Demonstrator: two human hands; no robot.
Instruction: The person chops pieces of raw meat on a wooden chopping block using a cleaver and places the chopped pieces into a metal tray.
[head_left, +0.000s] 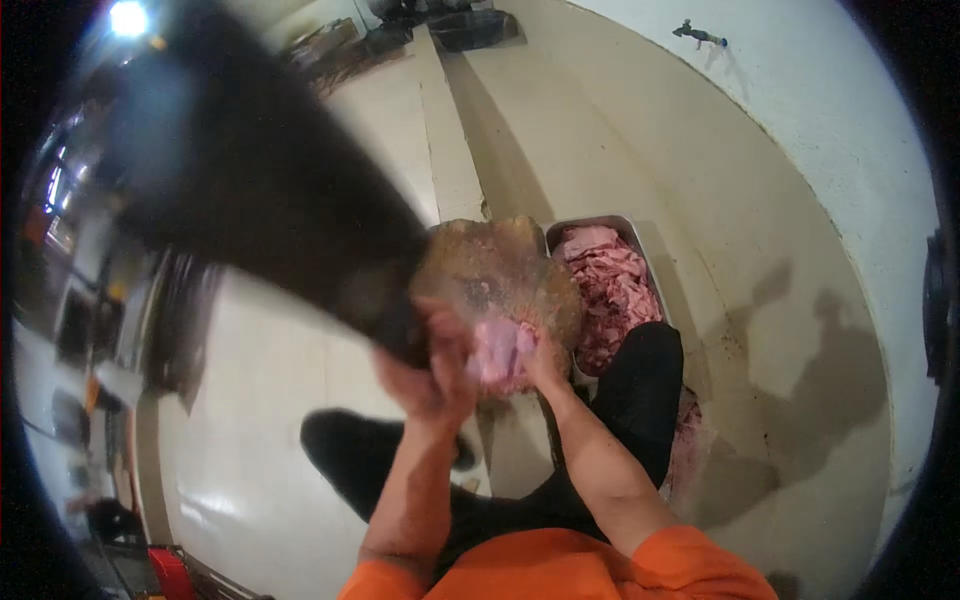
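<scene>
My left hand (431, 367) grips the handle end of a large, broad dark blade, most likely a cleaver (292, 180). It is raised close to the camera, blurred, and covers much of the upper left. Its handle is mostly hidden in my fingers. In front of me stands a worn wooden chopping block (495, 255) with an uneven edge. A pink piece of raw meat (499, 349) lies on the block's near part. My right hand (546, 361) holds that meat at its right side. The blade is apart from the meat.
Right of the block, a metal tray (654, 281) holds a heap of cut raw meat (607, 270). My bent knees (637, 382) flank the block. A low ledge (450, 142) runs away behind it. A wall tap (701, 34) and a black basin (476, 30) are farther off.
</scene>
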